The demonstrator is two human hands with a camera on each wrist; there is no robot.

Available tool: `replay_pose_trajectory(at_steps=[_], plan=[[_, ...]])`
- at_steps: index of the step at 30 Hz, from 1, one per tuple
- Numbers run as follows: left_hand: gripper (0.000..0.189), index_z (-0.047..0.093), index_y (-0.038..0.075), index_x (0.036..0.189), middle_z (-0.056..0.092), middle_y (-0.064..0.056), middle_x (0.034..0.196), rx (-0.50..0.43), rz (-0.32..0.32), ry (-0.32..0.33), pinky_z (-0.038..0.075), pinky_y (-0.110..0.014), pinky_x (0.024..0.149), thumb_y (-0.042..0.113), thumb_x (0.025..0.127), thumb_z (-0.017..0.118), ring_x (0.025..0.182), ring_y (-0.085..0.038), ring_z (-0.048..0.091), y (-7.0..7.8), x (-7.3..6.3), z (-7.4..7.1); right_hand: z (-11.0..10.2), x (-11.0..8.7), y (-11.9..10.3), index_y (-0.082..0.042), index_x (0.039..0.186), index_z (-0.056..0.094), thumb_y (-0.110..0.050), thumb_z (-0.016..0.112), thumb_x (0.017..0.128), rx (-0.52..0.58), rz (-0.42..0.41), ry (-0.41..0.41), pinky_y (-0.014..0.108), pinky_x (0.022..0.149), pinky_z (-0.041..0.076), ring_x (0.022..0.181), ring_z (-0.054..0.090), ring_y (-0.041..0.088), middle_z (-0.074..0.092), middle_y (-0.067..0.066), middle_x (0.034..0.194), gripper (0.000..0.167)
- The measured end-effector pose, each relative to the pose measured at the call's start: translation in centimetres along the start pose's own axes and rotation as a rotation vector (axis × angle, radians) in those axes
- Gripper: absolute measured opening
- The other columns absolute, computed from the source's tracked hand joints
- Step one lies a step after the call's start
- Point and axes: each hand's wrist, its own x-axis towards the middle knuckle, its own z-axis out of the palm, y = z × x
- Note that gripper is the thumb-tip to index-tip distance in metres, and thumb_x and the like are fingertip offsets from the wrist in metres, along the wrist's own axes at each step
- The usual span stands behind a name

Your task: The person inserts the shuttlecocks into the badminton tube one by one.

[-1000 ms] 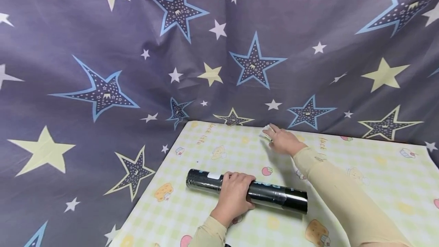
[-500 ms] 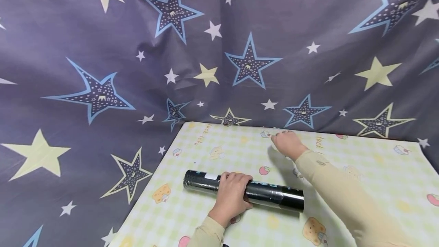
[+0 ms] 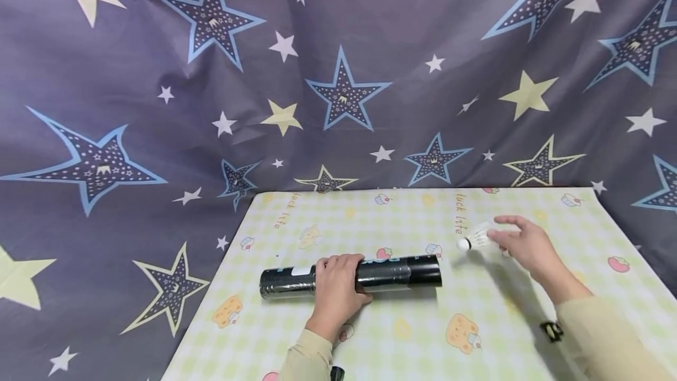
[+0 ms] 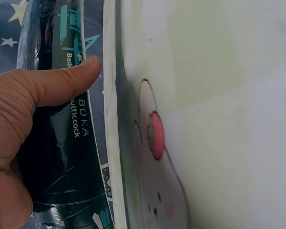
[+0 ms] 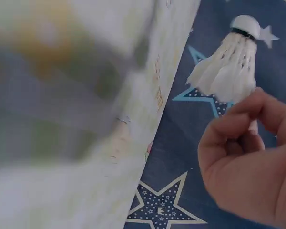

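Note:
A black shuttlecock tube (image 3: 399, 273) with a shiny wrapper and blue print lies roughly crosswise in the head view. My left hand (image 3: 338, 294) grips it around the middle, thumb along the near side; in the left wrist view the thumb (image 4: 69, 82) crosses the tube's lettering. To the right of the tube's end, a white feather shuttlecock (image 3: 474, 239) is held above the table by my right hand (image 3: 529, 250). Fingers and thumb pinch its feather skirt, and the cork (image 5: 245, 25) points away from the hand, leftward in the head view.
A table with a pale green checked cover (image 3: 418, 325) lies beneath both hands. Behind it and on the left hangs a dark curtain (image 3: 370, 151) printed with stars. A small black object (image 3: 337, 373) shows beside the left sleeve.
My right hand has come from the table's far edge back toward me and to the right, bringing the shuttlecock into clear sight. The left hand keeps its grip on the tube. The head view has swung right.

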Motion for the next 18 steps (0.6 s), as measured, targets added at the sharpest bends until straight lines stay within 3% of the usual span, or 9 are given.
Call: replay_pose_trajectory(at_steps=[3, 5, 9, 12, 18], plan=[[0.087, 0.07, 0.022, 0.134, 0.076, 0.002, 0.128, -0.015, -0.018, 0.018, 0.041, -0.051, 0.107, 0.046, 0.059, 0.106, 0.118, -0.025, 0.067, 0.3, 0.4, 0.0, 1.3, -2.6, 0.5, 0.0, 0.158, 0.041, -0.032, 0.071, 0.105, 0.176, 0.066, -0.015, 0.028, 0.06, 0.053, 0.068, 0.064, 0.006, 0.075, -0.009, 0.079, 0.069], [0.087, 0.07, 0.022, 0.135, 0.076, 0.001, 0.128, -0.018, -0.019, 0.03, 0.041, -0.051, 0.107, 0.045, 0.059, 0.106, 0.118, -0.026, 0.067, 0.5, 0.7, -0.1, 2.7, -4.0, -0.1, -0.001, 0.159, 0.039, -0.028, 0.072, 0.104, 0.246, 0.063, -0.034, 0.026, 0.064, 0.056, 0.07, 0.065, 0.005, 0.076, -0.013, 0.08, 0.07], [0.088, 0.069, 0.023, 0.136, 0.076, 0.0, 0.128, -0.035, -0.004, 0.022, 0.041, -0.05, 0.107, 0.045, 0.06, 0.106, 0.119, -0.026, 0.067, 1.3, 0.9, -0.2, 6.0, -5.5, -1.8, -0.002, 0.159, 0.041, -0.022, 0.067, 0.106, 0.365, 0.028, -0.071, 0.024, 0.067, 0.057, 0.071, 0.066, 0.006, 0.078, -0.006, 0.085, 0.062], [0.088, 0.068, 0.023, 0.136, 0.076, 0.001, 0.128, -0.046, 0.008, 0.011, 0.041, -0.05, 0.107, 0.046, 0.06, 0.106, 0.119, -0.025, 0.067, 1.8, 0.8, 0.0, 8.0, -6.3, -2.7, -0.004, 0.158, 0.042, -0.025, 0.063, 0.11, 0.409, -0.002, -0.065, 0.02, 0.069, 0.052, 0.072, 0.063, 0.003, 0.078, 0.001, 0.092, 0.057], [0.088, 0.069, 0.023, 0.135, 0.076, 0.001, 0.127, -0.032, 0.022, 0.017, 0.041, -0.05, 0.107, 0.046, 0.058, 0.106, 0.118, -0.024, 0.067, 2.5, 0.5, 0.0, 10.5, -7.3, -3.2, -0.012, 0.166, 0.029, -0.022, 0.082, 0.097, 0.422, 0.01, -0.009, 0.021, 0.067, 0.05, 0.075, 0.063, 0.005, 0.081, 0.011, 0.11, 0.088]])
